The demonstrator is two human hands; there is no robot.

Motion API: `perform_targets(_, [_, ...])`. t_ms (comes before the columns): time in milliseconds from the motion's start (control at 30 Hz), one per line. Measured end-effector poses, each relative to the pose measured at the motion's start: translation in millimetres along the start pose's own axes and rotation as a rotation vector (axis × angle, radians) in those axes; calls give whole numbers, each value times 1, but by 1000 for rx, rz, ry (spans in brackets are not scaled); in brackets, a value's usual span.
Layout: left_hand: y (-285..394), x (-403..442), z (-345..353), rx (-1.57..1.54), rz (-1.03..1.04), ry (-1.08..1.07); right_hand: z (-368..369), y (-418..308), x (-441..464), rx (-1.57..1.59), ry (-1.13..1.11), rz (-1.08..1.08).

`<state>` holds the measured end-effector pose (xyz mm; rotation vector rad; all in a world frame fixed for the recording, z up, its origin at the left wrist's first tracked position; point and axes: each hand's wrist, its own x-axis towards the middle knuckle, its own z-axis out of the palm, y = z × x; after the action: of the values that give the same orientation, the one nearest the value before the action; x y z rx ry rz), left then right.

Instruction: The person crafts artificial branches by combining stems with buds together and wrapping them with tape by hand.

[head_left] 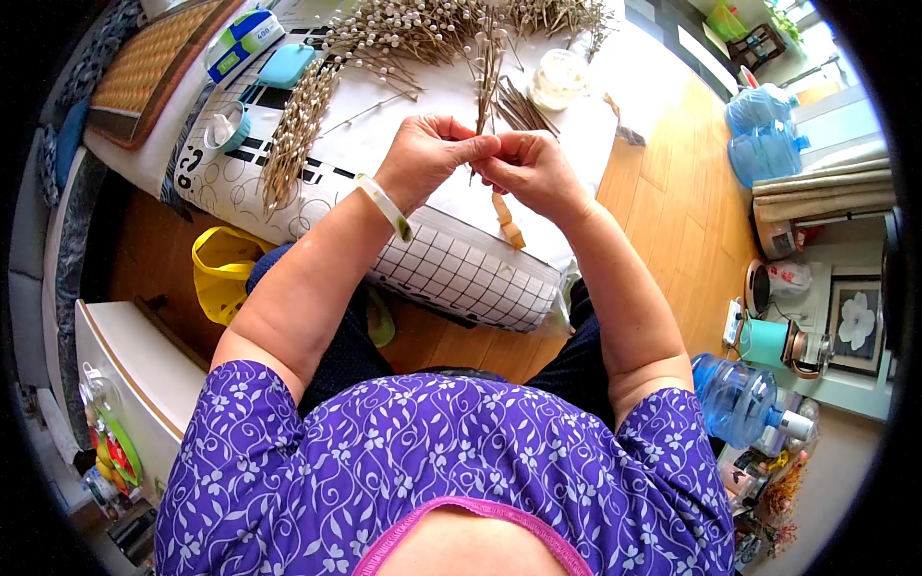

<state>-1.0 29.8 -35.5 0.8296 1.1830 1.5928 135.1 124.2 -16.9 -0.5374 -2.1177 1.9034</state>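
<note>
Our left hand (431, 158) pinches slender, woody, white-budded brown stems (488, 82). Our right hand (538, 171) pinches narrowly; we cannot tell what.

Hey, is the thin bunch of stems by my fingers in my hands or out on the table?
In your hands: the stems pass between the left hand and right hand, which meet around their lower part.

Left fingers (474, 148) seemingly pinch budded stems (488, 82)

Yellow bag (219, 276) at left. Shiny wood floor (672, 206). Two big blue water jugs (764, 156) near pale curtain (821, 200). Another blue jug (732, 398), lower right. White flower picture (855, 322), dark frame.
</note>
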Motion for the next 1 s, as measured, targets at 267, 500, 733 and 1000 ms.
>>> perform_targets(267, [1, 0, 4, 122, 30, -82, -3, 1, 0, -83, 29, 16])
perform_targets(500, [4, 0, -2, 195, 26, -40, 1, -5, -1, -60, -4, 85])
perform_targets(733, [4, 1, -1, 317, 22, -53, 0, 9, 2, -98, -20, 12])
perform_targets(1000, [6, 2, -6, 245, 82, -21, 2, -6, -4, -105, 13, 115])
